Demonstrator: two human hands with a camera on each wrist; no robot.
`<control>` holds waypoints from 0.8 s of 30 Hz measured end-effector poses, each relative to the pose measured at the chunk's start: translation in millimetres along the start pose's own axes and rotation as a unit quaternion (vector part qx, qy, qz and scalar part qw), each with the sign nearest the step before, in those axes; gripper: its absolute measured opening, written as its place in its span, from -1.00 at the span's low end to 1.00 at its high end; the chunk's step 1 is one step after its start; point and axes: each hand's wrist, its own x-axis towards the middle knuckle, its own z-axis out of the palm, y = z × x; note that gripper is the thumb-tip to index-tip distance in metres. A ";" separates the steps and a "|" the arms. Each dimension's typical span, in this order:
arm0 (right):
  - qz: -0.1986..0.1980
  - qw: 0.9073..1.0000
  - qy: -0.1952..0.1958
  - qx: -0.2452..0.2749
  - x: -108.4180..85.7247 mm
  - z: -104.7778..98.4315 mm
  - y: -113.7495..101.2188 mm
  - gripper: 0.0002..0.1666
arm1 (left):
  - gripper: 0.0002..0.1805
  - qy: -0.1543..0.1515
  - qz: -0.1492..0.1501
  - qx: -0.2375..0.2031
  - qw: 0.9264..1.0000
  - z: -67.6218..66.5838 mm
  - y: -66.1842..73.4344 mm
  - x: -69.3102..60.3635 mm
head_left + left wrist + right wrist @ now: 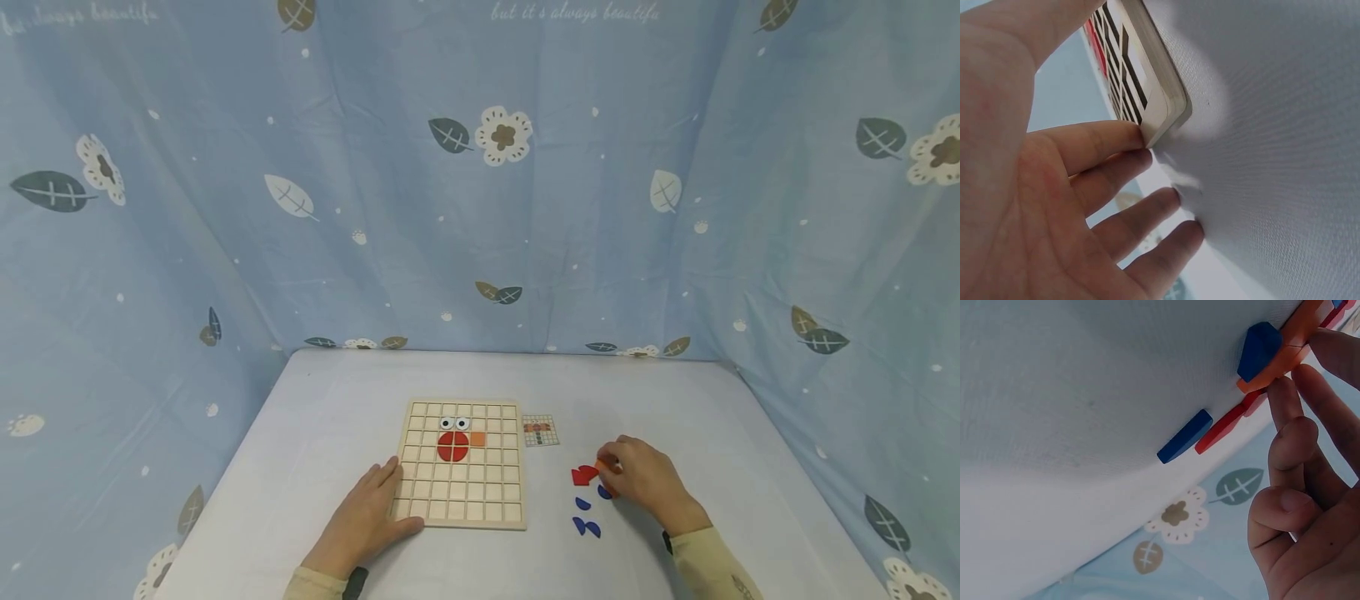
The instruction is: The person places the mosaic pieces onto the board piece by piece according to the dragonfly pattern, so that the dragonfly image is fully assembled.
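Right hand [648, 477] pinches an orange tile [1285, 362]; the grid board [480, 485] lies leftward.
Left hand [367, 512], fingers loosely extended, rests against the board's near-left corner.

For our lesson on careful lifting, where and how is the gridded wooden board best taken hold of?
Probably by the plain rim of the board, from left and right, clear of the adjacent card: it lies flat with straight edges, and the red pieces sit well inside.
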 end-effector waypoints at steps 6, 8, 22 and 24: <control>-0.003 1.000 -0.005 -0.001 0.5 -2.7 -0.5 -0.80 | 0.06 0.001 0.001 0.000 1.000 -0.1 -0.4 -0.3; -0.003 1.000 -0.006 -0.002 0.5 -2.8 -0.1 -0.79 | 0.06 0.001 0.002 0.001 1.000 0.2 -0.9 -0.1; -0.009 1.000 0.001 -0.001 1.4 -0.1 1.9 -0.79 | 0.07 0.000 -0.001 0.001 1.000 -0.3 -0.4 -0.1; -0.011 1.000 0.000 -0.003 1.2 -0.6 1.7 -0.79 | 0.07 -0.001 -0.002 0.001 1.000 -0.7 -0.4 -0.1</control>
